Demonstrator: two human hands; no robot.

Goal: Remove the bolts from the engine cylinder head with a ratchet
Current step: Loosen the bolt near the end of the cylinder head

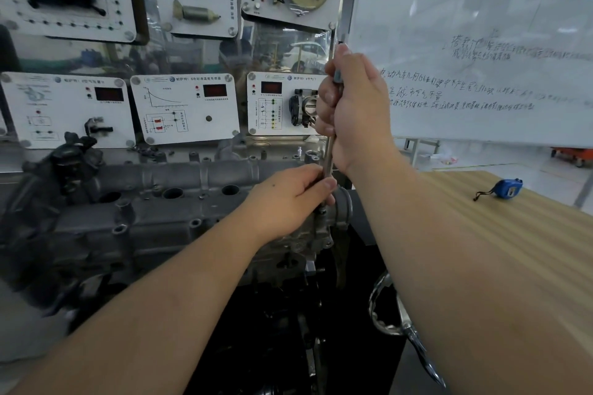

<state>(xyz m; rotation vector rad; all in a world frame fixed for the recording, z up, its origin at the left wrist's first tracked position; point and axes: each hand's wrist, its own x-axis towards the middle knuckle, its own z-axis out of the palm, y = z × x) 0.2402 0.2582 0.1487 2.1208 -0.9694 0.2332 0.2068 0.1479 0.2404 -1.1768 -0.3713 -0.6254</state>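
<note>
2 hands [353,106] [288,199] each grip the upright ratchet [329,151] on the cylinder head [179,202].

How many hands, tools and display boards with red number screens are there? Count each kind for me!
Hands: 2, left hand and right hand, both gripping the ratchet.
Tools: 3, ratchet, blue tape measure, chrome wrench.
Boards with red screens: 3.
Total: 8

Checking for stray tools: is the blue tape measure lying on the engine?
No, the blue tape measure lies on the wooden table, apart from the engine.
</note>
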